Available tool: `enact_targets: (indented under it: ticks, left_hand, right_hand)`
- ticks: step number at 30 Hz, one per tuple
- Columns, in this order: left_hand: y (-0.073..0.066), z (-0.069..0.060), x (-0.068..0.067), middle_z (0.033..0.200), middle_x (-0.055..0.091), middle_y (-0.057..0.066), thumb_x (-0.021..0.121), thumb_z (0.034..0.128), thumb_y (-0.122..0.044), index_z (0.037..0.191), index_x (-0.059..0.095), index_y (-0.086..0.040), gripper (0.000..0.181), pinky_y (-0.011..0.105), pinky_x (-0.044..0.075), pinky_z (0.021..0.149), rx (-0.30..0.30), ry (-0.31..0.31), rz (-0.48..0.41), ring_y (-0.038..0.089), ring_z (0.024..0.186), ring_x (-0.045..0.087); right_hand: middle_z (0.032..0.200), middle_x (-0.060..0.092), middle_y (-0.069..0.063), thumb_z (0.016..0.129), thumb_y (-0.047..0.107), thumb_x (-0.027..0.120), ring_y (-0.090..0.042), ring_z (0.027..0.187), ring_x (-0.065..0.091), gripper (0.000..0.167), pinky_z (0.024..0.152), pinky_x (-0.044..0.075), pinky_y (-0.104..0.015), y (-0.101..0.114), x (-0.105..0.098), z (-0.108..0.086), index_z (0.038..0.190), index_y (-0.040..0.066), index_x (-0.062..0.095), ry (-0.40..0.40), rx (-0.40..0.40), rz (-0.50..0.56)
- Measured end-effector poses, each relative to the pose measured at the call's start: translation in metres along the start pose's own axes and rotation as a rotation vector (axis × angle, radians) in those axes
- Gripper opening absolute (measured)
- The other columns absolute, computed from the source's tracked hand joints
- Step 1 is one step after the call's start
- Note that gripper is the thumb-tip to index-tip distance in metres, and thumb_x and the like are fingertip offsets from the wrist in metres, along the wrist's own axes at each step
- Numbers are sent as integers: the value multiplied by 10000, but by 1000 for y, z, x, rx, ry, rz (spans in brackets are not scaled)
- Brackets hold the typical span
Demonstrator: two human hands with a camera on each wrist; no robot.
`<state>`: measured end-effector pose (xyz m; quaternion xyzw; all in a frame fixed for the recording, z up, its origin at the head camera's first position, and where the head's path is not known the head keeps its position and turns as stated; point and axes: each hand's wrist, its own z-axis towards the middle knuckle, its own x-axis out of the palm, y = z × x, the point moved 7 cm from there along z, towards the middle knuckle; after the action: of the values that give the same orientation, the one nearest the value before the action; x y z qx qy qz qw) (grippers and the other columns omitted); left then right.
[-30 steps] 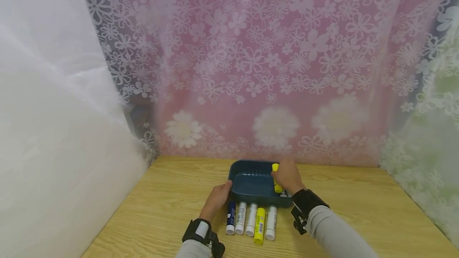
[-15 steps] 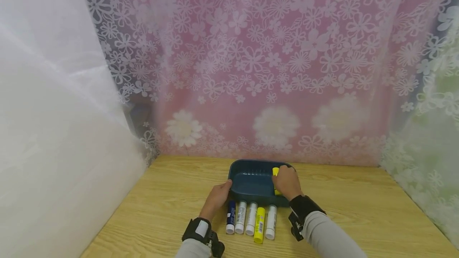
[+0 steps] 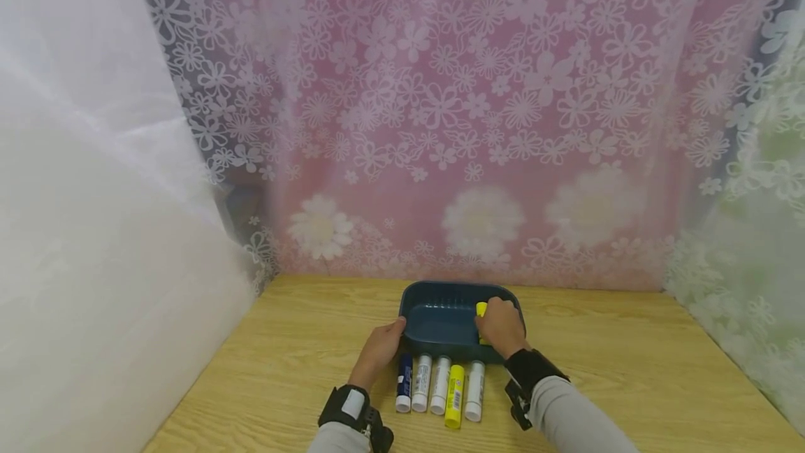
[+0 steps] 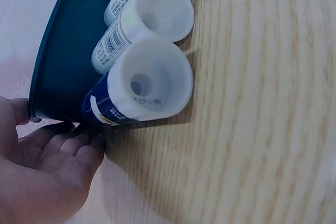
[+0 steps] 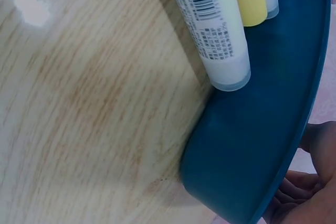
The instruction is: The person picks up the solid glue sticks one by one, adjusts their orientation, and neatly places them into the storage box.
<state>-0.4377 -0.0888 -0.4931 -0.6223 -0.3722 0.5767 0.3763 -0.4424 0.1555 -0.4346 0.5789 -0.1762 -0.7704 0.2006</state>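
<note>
In the head view, my left hand holds the left end of a dark blue plastic tray. The left wrist view shows its thumb at the rim and its fingers below. Inside the tray's right end, my right hand grips a yellow glue stick; its lower part is mostly hidden by the hand. Along the tray's front side, several glue sticks lie in a row: a dark blue one, white ones and a yellow one. The right wrist view shows a white glue stick against the tray wall.
The wooden table extends to both sides of the tray. Behind it hangs a pink, flower-patterned curtain. A white sheet borders the left side, and a translucent floral sheet the right.
My right hand has come lower and nearer into the tray with the yellow glue stick. White items seen under that hand earlier are now hidden. The left hand and the row stay put.
</note>
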Motion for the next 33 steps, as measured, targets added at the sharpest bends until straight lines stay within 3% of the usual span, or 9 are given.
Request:
enact_targets:
  ticks: [20,33]
  left_hand:
    - [1,0,0,1444,569,227,384,1080,-469,1422,570,-8,604,601,416,1107,9,-1,-4,449,1366,503]
    - [3,0,1,1447,566,229,388,1074,-493,1429,566,-14,621,600,414,1110,-6,-2,-7,453,1367,500]
  right_hand:
    - [510,292,27,909,74,700,-134,417,367,415,448,266,-245,-4,7,-1,580,113,450,-14,-28,-1]
    - [546,309,11,921,86,696,-145,441,382,350,451,280,-257,-6,9,-4,648,92,476,3,25,8]
